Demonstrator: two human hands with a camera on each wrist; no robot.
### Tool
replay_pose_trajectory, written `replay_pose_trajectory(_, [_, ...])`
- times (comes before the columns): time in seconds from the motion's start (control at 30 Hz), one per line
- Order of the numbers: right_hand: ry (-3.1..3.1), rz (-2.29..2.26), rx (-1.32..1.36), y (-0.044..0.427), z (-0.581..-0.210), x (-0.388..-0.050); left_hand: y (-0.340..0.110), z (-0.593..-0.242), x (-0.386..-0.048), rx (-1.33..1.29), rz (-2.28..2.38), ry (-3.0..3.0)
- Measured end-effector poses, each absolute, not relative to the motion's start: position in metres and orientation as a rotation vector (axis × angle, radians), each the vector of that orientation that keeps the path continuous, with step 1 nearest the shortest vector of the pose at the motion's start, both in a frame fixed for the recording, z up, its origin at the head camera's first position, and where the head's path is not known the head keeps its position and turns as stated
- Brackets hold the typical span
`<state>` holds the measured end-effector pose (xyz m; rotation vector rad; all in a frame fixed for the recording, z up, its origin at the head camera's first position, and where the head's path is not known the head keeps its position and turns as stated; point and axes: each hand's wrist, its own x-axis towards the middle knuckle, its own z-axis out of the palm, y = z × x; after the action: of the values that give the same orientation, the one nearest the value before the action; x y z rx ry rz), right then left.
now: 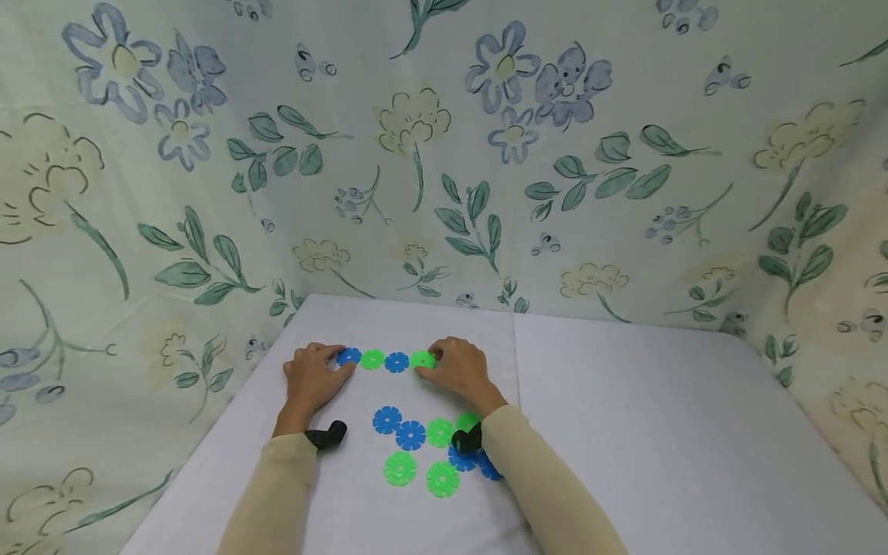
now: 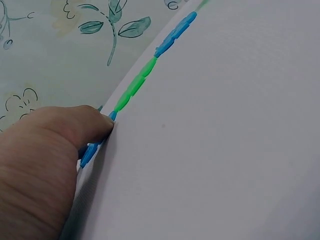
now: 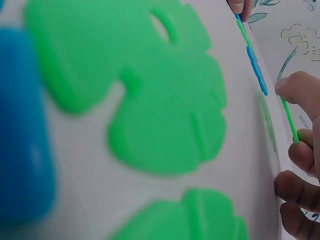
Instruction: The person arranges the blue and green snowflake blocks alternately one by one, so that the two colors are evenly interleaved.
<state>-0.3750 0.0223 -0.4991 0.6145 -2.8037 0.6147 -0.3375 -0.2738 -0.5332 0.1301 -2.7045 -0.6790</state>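
In the head view, blue and green notched plastic discs form a row across the far part of the table. My left hand (image 1: 310, 378) holds the blue disc (image 1: 349, 356) at the row's left end, its thumb on the near edge. Beside it lie a green disc (image 1: 372, 359) and another blue disc (image 1: 397, 362). My right hand (image 1: 461, 371) pinches the green disc (image 1: 422, 360) at the right end between thumb and finger. In the right wrist view this pinched disc (image 3: 290, 121) appears slightly raised above the white cloth, with a faint green tint below.
Nearer to me lie several loose discs, among them a blue one (image 1: 387, 420) and a green one (image 1: 400, 469); my right forearm partly covers some. Black wrist mounts (image 1: 327, 435) sit at both wrists. Floral curtains (image 1: 444, 154) surround the white table (image 1: 624, 424).
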Motion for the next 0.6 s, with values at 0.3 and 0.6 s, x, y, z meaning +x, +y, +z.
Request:
replay_pose_trajectory(0.3, [-2.875,0.649,0.582,0.0198,-0.4998,-0.3772,-0.2726,-0.5314,-0.3365,0.118,-0.678,-2.692])
replay_pose_trajectory(0.6, [-2.912,0.652,0.519,0.015,-0.5025,-0.3768,-0.2726,-0.5303,-0.3337,0.127,-0.676,-2.703])
